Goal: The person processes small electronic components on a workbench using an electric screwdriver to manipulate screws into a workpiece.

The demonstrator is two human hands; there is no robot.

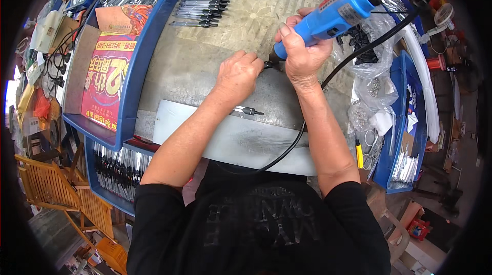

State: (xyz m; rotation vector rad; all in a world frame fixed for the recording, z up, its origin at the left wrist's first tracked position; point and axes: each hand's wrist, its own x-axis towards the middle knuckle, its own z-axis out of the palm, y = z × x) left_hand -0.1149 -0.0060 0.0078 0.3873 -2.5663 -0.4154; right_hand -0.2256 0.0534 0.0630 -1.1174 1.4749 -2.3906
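My right hand is wrapped round a blue electric screwdriver, which slants down to the left. Its dark tip meets a small black end of a slim piece at my left hand. The fingers of that hand are pinched on this piece, and most of it is hidden. Closer to me, a slim pen-like piece with a black end lies by the pale metal plate. Several similar pieces, with clear barrels and black ends, lie in a row at the far left of the worktop.
On the left stands a blue bin with a printed red card and slim parts. Another blue bin of pen-like pieces is below it. Plastic bags with black parts sit at the right. A black cable crosses my right forearm.
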